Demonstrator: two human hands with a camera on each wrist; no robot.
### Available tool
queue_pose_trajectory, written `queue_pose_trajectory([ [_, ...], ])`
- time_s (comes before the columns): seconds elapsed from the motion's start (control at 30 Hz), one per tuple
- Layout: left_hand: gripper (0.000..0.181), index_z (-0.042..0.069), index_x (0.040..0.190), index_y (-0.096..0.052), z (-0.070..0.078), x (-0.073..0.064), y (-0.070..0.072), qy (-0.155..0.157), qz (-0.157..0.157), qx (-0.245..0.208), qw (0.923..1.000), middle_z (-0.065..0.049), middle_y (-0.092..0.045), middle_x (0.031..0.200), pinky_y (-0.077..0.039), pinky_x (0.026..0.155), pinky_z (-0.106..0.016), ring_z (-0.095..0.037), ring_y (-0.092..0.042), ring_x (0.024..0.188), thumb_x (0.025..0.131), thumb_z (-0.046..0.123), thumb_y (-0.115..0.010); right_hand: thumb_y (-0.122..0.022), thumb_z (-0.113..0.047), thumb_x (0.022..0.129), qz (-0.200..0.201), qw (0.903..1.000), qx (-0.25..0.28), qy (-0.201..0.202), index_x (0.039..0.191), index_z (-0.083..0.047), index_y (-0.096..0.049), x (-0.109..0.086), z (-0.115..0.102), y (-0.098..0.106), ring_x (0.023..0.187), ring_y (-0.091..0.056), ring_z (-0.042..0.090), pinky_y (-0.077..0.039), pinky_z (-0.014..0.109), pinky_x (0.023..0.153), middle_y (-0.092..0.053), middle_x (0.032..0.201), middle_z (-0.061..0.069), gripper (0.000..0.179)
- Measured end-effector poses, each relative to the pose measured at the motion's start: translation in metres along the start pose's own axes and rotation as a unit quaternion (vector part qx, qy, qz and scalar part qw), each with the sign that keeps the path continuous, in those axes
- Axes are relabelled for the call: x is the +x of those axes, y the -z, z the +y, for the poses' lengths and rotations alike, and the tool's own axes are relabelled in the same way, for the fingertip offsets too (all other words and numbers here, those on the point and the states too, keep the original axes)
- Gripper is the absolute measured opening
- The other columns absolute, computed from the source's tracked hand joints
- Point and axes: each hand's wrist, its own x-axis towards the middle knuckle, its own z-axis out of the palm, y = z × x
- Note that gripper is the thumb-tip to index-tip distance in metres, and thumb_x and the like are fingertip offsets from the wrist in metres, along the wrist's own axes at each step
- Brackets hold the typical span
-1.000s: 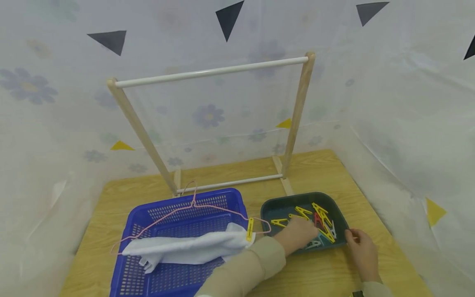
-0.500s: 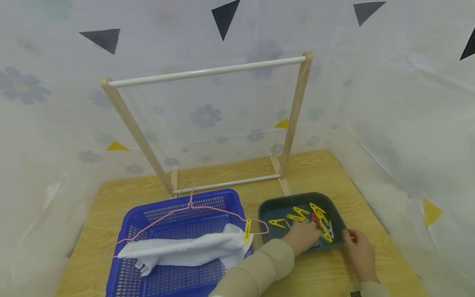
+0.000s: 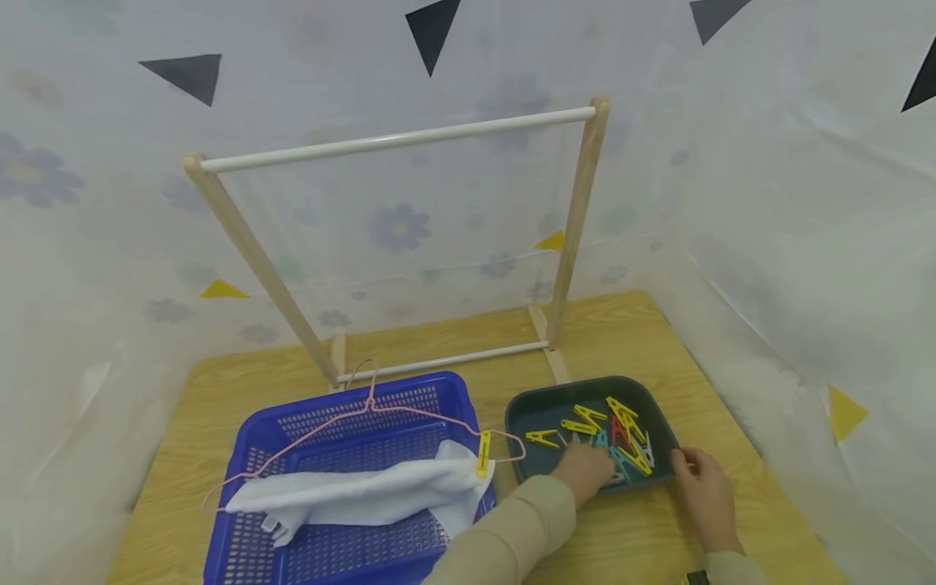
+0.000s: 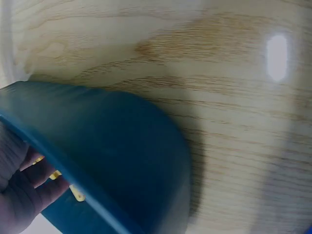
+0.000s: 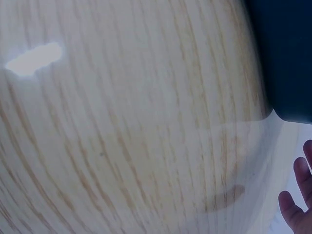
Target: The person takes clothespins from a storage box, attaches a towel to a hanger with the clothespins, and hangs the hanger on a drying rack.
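Observation:
A dark green tray holds yellow, red, teal and grey clothespins, several of them yellow. My left hand reaches down into its near side. The left wrist view shows that hand's spread fingers behind the tray wall, beside yellow clothespins; most of its contact with them is hidden. At the tray's right corner, fingertips of my right hand meet the rim. Its fingers look relaxed and apart in the right wrist view.
Left of the tray, a blue basket bears a pink hanger with a white cloth, clipped by a yellow clothespin. A wooden rack with a white top bar stands behind, on the wooden table.
My left hand has shifted left and nearer within the tray, uncovering teal and yellow clothespins. The right hand stays at the rim. The whole head view has drifted slightly.

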Motion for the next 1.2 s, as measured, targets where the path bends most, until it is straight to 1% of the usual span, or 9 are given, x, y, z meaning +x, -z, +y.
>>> queue_pose_trajectory([
  [0.13, 0.017, 0.031, 0.102, -0.064, -0.001, 0.000, -0.004, 0.016, 0.007, -0.009, 0.9998, 0.013, -0.057, 0.101, -0.048, 0.072, -0.022, -0.006, -0.055, 0.087, 0.085, 0.030, -0.060, -0.037, -0.035, 0.095, 0.002, 1.0000, 0.001, -0.002, 0.113, 0.009, -0.049, 0.000, 0.000, -0.001, 0.097, -0.049, 0.037, -0.042, 0.050, 0.079, -0.049, 0.113, 0.030, 0.050],
  [0.33, 0.025, 0.028, 0.112, -0.060, -0.003, -0.002, -0.005, 0.045, 0.001, -0.017, 0.9988, 0.009, -0.055, 0.105, -0.050, 0.065, -0.022, -0.008, -0.055, 0.086, 0.087, 0.028, -0.059, -0.036, -0.037, 0.095, -0.003, 1.0000, -0.002, -0.003, 0.114, 0.009, -0.049, 0.001, -0.001, -0.002, 0.098, -0.048, 0.037, -0.041, 0.050, 0.080, -0.049, 0.114, 0.029, 0.051],
  [0.53, 0.029, 0.028, 0.117, -0.058, -0.002, -0.002, -0.003, 0.045, -0.026, -0.008, 0.9986, 0.009, -0.052, 0.116, -0.051, 0.065, -0.023, -0.009, -0.054, 0.092, 0.088, 0.026, -0.057, -0.035, -0.040, 0.094, -0.016, 0.9998, 0.001, -0.012, 0.115, 0.009, -0.047, 0.000, -0.002, -0.001, 0.099, -0.047, 0.037, -0.041, 0.049, 0.080, -0.048, 0.115, 0.029, 0.055],
  [0.6, 0.030, 0.029, 0.117, -0.057, -0.002, -0.001, -0.003, 0.042, -0.030, -0.006, 0.9986, 0.009, -0.051, 0.119, -0.051, 0.065, -0.024, -0.009, -0.055, 0.093, 0.088, 0.025, -0.057, -0.034, -0.041, 0.094, -0.018, 0.9997, 0.000, -0.019, 0.116, 0.009, -0.047, 0.001, -0.001, -0.001, 0.099, -0.047, 0.037, -0.041, 0.049, 0.080, -0.047, 0.115, 0.029, 0.056],
  [0.7, 0.029, 0.029, 0.116, -0.058, -0.003, -0.001, -0.003, 0.038, -0.022, 0.004, 0.9990, 0.009, -0.051, 0.118, -0.051, 0.062, -0.023, -0.009, -0.056, 0.089, 0.087, 0.025, -0.059, -0.034, -0.042, 0.094, -0.017, 0.9995, -0.007, -0.027, 0.116, 0.009, -0.046, 0.002, -0.001, 0.000, 0.099, -0.047, 0.036, -0.042, 0.049, 0.079, -0.047, 0.115, 0.028, 0.057],
  [0.8, 0.025, 0.029, 0.111, -0.062, -0.005, -0.001, -0.003, 0.041, -0.003, 0.015, 0.9990, 0.009, -0.055, 0.111, -0.051, 0.061, -0.022, -0.008, -0.057, 0.084, 0.086, 0.025, -0.060, -0.034, -0.042, 0.094, -0.013, 0.9994, -0.019, -0.025, 0.115, 0.009, -0.047, 0.002, -0.001, 0.000, 0.098, -0.048, 0.036, -0.042, 0.049, 0.077, -0.048, 0.114, 0.028, 0.057],
  [0.93, 0.017, 0.030, 0.101, -0.065, -0.007, -0.001, 0.002, 0.055, 0.012, 0.012, 0.9983, 0.010, -0.058, 0.098, -0.050, 0.064, -0.020, -0.006, -0.056, 0.080, 0.085, 0.025, -0.061, -0.036, -0.041, 0.094, -0.008, 0.9992, -0.039, -0.012, 0.113, 0.009, -0.048, 0.002, -0.002, 0.001, 0.095, -0.050, 0.036, -0.043, 0.048, 0.075, -0.050, 0.110, 0.027, 0.054],
  [1.03, 0.015, 0.029, 0.099, -0.066, -0.007, -0.001, 0.009, 0.071, 0.008, 0.003, 0.9974, 0.011, -0.058, 0.094, -0.049, 0.063, -0.020, -0.005, -0.055, 0.079, 0.086, 0.025, -0.060, -0.037, -0.039, 0.094, -0.008, 0.9987, -0.050, -0.002, 0.112, 0.009, -0.049, 0.002, -0.002, 0.002, 0.093, -0.051, 0.035, -0.044, 0.047, 0.073, -0.051, 0.109, 0.027, 0.053],
  [1.2, 0.015, 0.030, 0.100, -0.065, -0.006, -0.004, 0.020, 0.087, 0.011, 0.007, 0.9961, 0.012, -0.059, 0.093, -0.048, 0.058, -0.021, -0.005, -0.055, 0.076, 0.086, 0.026, -0.060, -0.039, -0.036, 0.094, -0.012, 0.9976, -0.067, 0.002, 0.113, 0.009, -0.048, 0.002, -0.005, 0.005, 0.092, -0.051, 0.035, -0.044, 0.047, 0.072, -0.052, 0.108, 0.026, 0.049],
])
